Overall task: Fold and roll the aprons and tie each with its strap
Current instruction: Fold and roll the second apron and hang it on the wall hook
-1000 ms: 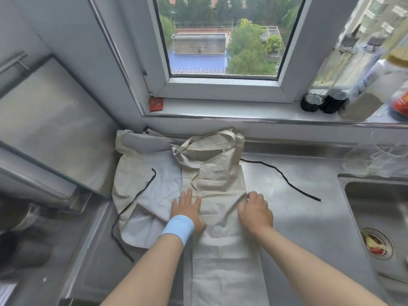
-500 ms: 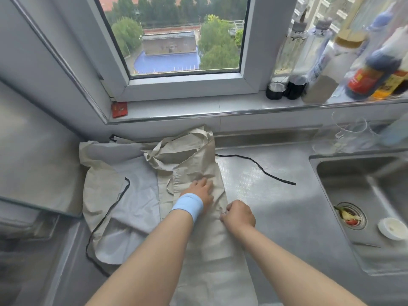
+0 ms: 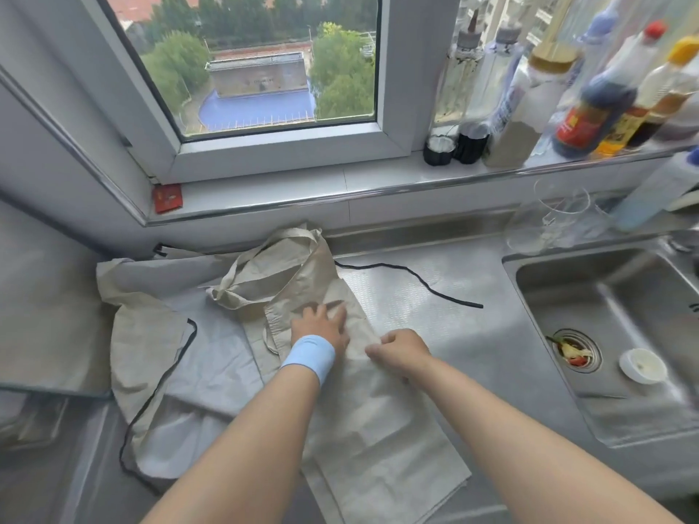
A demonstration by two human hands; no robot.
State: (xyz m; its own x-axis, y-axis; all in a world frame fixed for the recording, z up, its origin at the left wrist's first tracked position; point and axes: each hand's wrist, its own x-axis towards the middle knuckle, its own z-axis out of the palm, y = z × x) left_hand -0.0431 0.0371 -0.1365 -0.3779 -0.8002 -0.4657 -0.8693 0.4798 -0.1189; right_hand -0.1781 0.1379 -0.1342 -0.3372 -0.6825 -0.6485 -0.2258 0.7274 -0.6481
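Observation:
A beige apron lies folded into a long strip on the steel counter, its fabric straps bunched at the far end. My left hand, with a blue wristband, presses flat on the strip, fingers spread. My right hand pinches the strip's right edge. Under it and to the left lies a second, paler apron with black trim; its black strap trails right across the counter.
The sink with a small white cup is at the right. Bottles line the window sill, a glass stands below them. A red packet sits on the sill. A steel lid slopes at the left.
My left hand slid right and further up the folded strip. My right hand went from lying flat to pinching the right edge. The view swung right, bringing the sink in.

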